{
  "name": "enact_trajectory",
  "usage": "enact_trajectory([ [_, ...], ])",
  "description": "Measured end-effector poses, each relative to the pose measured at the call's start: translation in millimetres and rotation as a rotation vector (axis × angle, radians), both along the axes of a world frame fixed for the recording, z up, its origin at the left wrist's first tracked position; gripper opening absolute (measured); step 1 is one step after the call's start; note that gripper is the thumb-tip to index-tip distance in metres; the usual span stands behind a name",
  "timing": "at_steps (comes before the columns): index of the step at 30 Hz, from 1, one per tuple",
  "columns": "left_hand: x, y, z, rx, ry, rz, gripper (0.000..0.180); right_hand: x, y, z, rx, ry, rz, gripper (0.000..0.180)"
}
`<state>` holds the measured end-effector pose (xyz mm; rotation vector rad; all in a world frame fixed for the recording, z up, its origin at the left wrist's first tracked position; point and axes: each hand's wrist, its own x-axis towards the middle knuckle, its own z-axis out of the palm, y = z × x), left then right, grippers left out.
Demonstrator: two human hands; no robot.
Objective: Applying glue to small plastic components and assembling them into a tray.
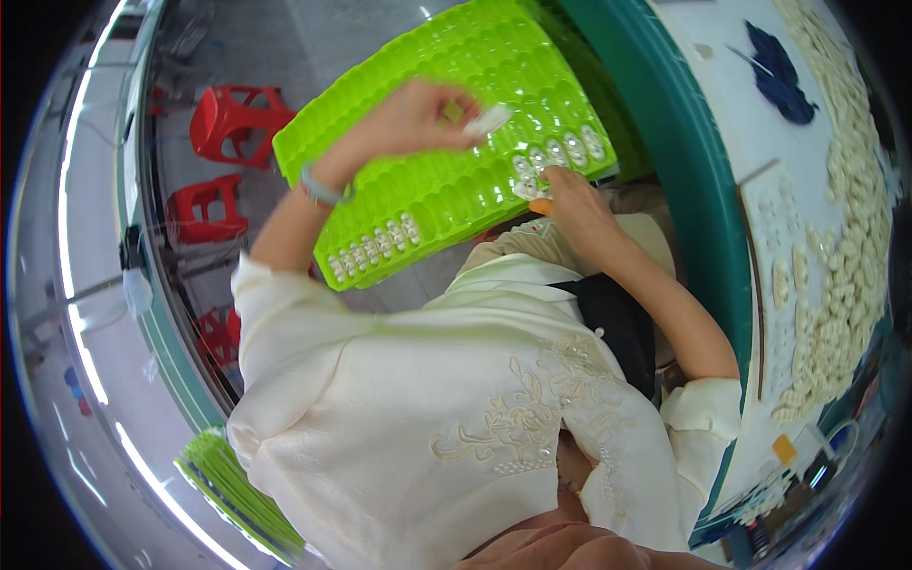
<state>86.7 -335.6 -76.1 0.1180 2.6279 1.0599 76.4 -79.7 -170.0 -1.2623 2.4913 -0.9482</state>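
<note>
My left hand (418, 116), blurred by motion, is raised over a lime-green tray (418, 195) with rows of oval pockets. Its fingers pinch a small white piece (489, 123). My right hand (578, 204) is closed at the tray's near right corner, touching the white pieces there. An orange bit (541, 206) shows at its fingers; whether it is a tool or a finger cover is unclear. Beside that hand, several white oval pieces with shiny spots (575, 149) sit in pockets. Another row of such pieces (373, 249) lies along the tray's near left edge.
On the right, past a green edge (698, 161), a white table (708, 85) bears a long heap of cream pieces (845, 247) and a dark blue cloth (781, 76). Red stools (223, 123) stand at left. More green trays (237, 489) are stacked at lower left.
</note>
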Motion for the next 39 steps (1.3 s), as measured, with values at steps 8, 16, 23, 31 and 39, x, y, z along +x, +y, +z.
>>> enact_trajectory([
  [8,192,9,-112,0.108,-0.253,0.782,0.046,8,-88,-57,0.358,0.222,0.069,0.024],
  [16,182,26,-150,-0.256,0.116,0.812,0.060,11,-77,-62,0.375,0.099,0.108,0.040],
  [23,179,34,-170,-0.376,0.116,0.826,0.069,3,-71,-63,0.341,0.032,0.030,0.045],
  [31,130,47,-131,-0.267,0.247,0.566,0.059,0,7,49,0.205,-0.212,-0.322,0.042],
  [39,-56,203,10,0.281,0.826,-0.424,0.040,52,220,157,-0.050,0.123,-1.124,0.031],
])
